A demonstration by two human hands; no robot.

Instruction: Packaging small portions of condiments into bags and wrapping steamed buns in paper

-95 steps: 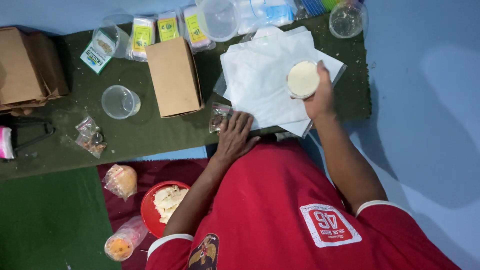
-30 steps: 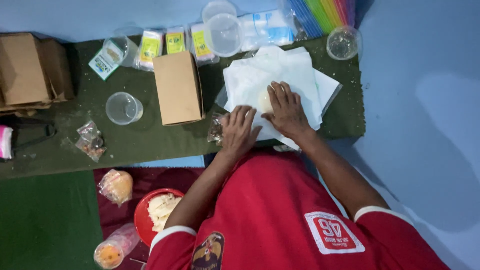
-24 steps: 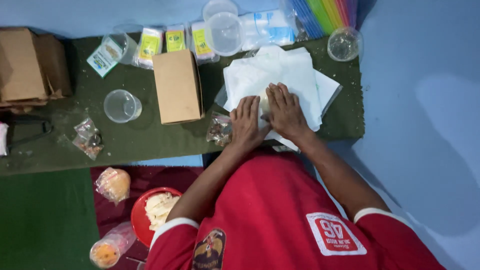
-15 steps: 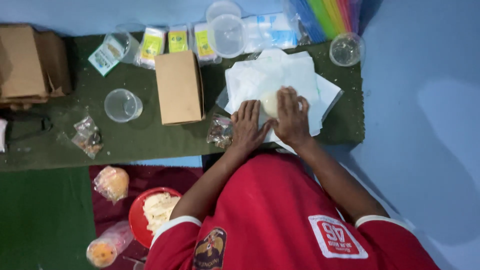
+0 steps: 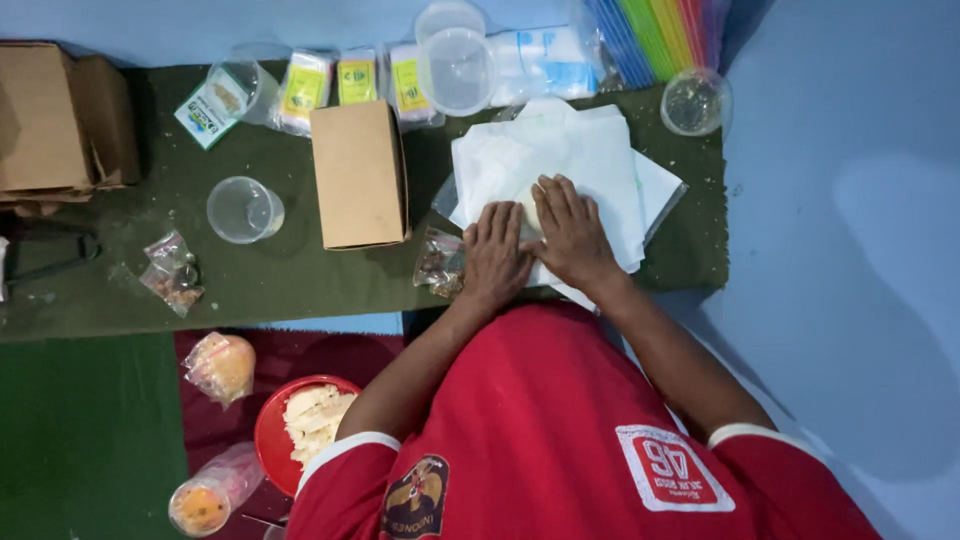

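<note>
Both my hands lie flat, side by side, on a stack of white paper sheets (image 5: pixel 590 150) on the green mat (image 5: pixel 300 280). My left hand (image 5: pixel 495 255) rests at the stack's near left corner, its fingers stretched out. My right hand (image 5: pixel 570 235) lies next to it, palm down, fingers pointing away from me. The pale round lump seen a moment ago is covered by the two hands. A small clear bag of brown bits (image 5: pixel 438 265) lies just left of my left hand.
A brown cardboard box (image 5: pixel 358 175) stands left of the paper, with a clear cup (image 5: pixel 243 209) further left. Yellow packets (image 5: pixel 352 80), a clear tub (image 5: pixel 455 70), coloured straws (image 5: pixel 660 35) and another cup (image 5: pixel 696 102) line the far edge. A red bowl (image 5: pixel 300 420) sits near my left.
My right hand put the pale round piece down on the paper. My left hand then slid beside it, and both now press flat over the piece.
</note>
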